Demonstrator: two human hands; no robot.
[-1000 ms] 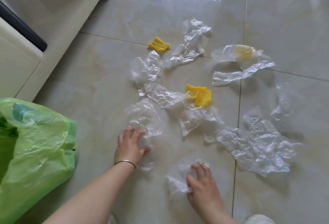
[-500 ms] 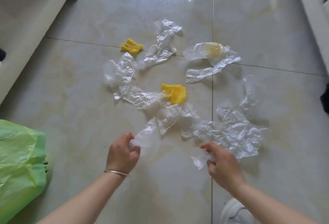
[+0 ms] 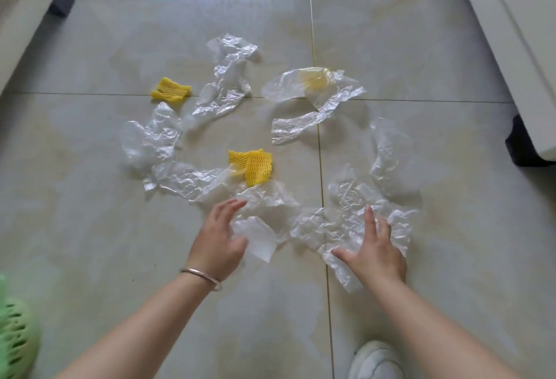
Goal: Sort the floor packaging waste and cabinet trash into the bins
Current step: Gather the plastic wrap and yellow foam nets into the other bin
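Observation:
Several crumpled clear plastic wrappers lie scattered on the tiled floor (image 3: 90, 198). A yellow foam net (image 3: 255, 165) sits in the middle and another yellow foam net (image 3: 170, 94) lies further back left. A third yellow piece shows through a clear bag (image 3: 313, 83). My left hand (image 3: 219, 240) reaches with straight fingers onto a clear wrapper (image 3: 264, 207), and a folded bit of film lies by its thumb. My right hand (image 3: 373, 252) lies spread flat on a large crumpled sheet (image 3: 331, 228).
A white cabinet base (image 3: 21, 17) with a dark foot (image 3: 61, 2) stands at the back left. Another white unit (image 3: 517, 56) with a dark foot (image 3: 523, 149) stands on the right. A blurred green object (image 3: 15, 339) is at the bottom left, and a white shoe (image 3: 376, 360) at the bottom.
Both hands have let go of the small pieces they pinched and moved forward onto the plastic with fingers spread. The view has swung right, so the green bag has nearly left the frame.

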